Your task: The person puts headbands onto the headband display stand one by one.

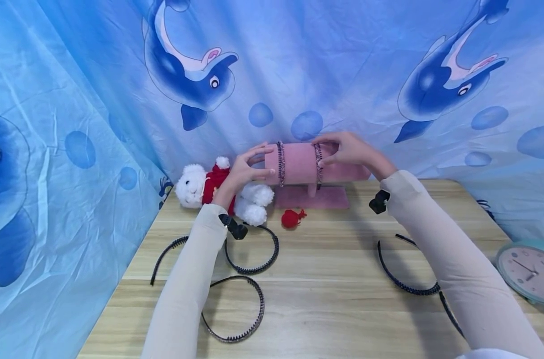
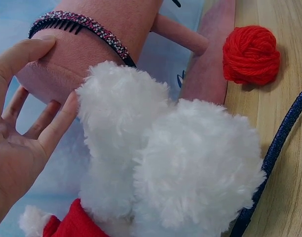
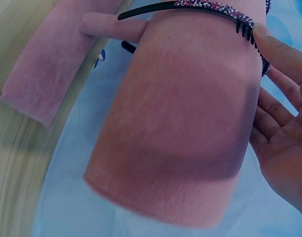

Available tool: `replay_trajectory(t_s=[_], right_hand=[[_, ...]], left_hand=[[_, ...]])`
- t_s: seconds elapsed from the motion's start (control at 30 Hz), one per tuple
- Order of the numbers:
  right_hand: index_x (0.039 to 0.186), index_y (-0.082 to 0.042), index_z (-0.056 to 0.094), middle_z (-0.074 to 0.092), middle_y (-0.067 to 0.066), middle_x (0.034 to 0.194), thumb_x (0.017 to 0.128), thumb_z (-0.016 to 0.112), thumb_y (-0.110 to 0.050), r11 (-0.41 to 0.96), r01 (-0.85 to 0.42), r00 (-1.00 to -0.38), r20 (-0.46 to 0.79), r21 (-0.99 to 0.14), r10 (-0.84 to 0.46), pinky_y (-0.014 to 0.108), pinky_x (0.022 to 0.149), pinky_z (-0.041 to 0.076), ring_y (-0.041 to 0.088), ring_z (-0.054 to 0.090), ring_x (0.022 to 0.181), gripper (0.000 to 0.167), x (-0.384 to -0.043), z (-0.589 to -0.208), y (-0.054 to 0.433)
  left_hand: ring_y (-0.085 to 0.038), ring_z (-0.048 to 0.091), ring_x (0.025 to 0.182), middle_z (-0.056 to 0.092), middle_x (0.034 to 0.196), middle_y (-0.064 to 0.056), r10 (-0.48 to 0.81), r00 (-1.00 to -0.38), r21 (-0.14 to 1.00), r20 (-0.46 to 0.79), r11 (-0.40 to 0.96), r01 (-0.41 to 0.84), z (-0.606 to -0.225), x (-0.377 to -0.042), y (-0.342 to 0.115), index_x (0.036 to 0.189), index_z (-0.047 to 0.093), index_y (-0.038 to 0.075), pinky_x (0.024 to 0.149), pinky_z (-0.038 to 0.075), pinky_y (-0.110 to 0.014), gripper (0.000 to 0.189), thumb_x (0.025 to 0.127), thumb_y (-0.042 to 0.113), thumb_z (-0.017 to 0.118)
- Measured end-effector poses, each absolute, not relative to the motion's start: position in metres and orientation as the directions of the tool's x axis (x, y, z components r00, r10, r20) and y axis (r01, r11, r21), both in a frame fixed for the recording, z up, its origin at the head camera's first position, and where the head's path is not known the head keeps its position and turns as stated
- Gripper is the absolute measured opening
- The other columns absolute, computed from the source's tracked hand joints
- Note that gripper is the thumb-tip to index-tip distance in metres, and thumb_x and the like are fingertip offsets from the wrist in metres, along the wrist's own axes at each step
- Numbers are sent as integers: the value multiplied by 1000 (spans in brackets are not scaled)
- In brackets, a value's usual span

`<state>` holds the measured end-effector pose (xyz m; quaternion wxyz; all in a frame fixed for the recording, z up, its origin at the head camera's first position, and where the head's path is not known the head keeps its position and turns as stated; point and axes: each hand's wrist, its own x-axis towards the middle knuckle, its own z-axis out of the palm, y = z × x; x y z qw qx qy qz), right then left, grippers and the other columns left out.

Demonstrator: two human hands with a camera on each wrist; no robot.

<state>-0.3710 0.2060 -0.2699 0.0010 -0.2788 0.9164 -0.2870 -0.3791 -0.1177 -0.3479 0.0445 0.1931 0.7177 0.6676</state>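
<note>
A pink T-shaped display stand (image 1: 300,163) carries two beaded headbands across its padded roll. My right hand (image 1: 349,149) pinches the headband (image 1: 319,167) near the middle, thumb on its toothed beaded part in the right wrist view and the other fingers behind the roll. At the roll's left end, my left hand (image 1: 244,169) holds the padding with the thumb on one side and the spread fingers on the other. Just beside that thumb sits the other headband (image 2: 87,24), pink and silver beads on its outside. The stand's base (image 1: 337,198) rests on the table.
A white plush toy (image 1: 192,184) in red lies left of the stand, under my left forearm. In front of the base is a red yarn ball (image 1: 291,218). Several dark headbands, including one headband (image 1: 258,311), lie on the table. A clock (image 1: 529,271) stands far right.
</note>
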Motion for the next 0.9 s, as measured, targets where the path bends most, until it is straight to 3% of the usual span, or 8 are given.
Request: replay_trajectory(t_s=[0.4,0.7,0.9], right_hand=[[139,-15,62,56,10,151,82,85,-16,675,-514,-835,127,-530,-536,50,125,33,29,45,143,61,-376,-266,187],[139,-22,63,60,2,146,84,83,-15,645,-506,-831,121,-573,-544,40,110,49,21,56,128,59,-375,-270,172],[139,-17,62,58,8,149,81,86,-14,621,-510,-831,153,-595,-536,44,124,36,27,50,138,63,-375,-274,158]], left_hand=[[-24,46,144,38,161,18,339,-924,977,179,45,206,-348,-380,-118,141,61,19,92,63,-40,67,81,-3,81],[-24,47,143,39,161,17,334,-922,973,198,50,227,-349,-379,-117,140,61,18,90,64,-41,66,81,-4,81],[-25,44,145,35,164,16,343,-922,978,181,34,205,-347,-380,-118,144,58,15,93,63,-41,69,81,-6,80]])
